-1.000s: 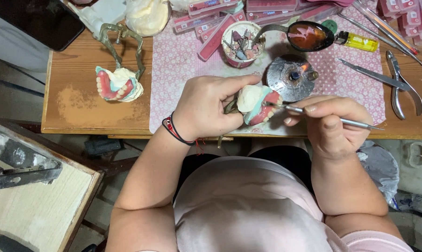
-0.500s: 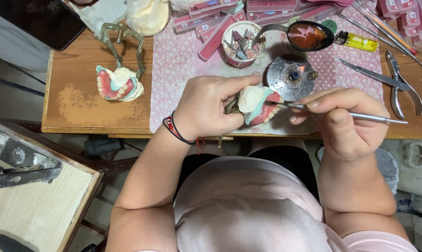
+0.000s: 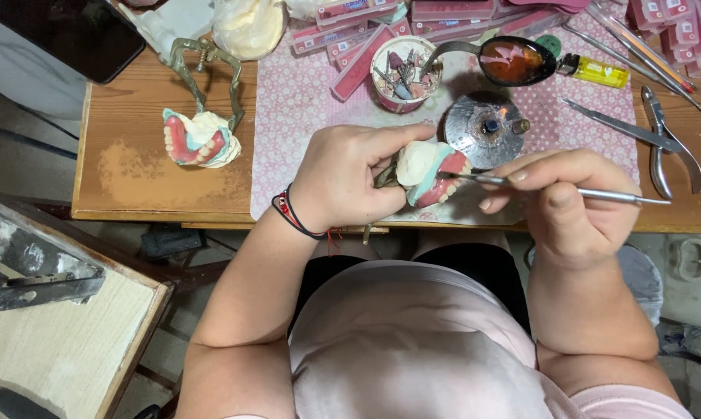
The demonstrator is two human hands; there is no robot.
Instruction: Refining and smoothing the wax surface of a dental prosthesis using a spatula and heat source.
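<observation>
The left hand [image 3: 342, 182] grips a pink denture model [image 3: 430, 172]; the right hand [image 3: 571, 206] pinches a metal tool [image 3: 575, 192], shaping wax; go gently next.

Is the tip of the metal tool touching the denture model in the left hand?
Touching. Head view: the metal tool tip meets the denture model, no gap visible, held by left hand.

The left hand [image 3: 349, 177] covered part of the denture model [image 3: 430, 172], so its left side could not be seen. The tip of the thin metal tool [image 3: 567, 188] was too small to tell if it touched the gum. The pink boxes [image 3: 680, 23] and the dark phone [image 3: 63, 31] were cut off by the top edge.
</observation>
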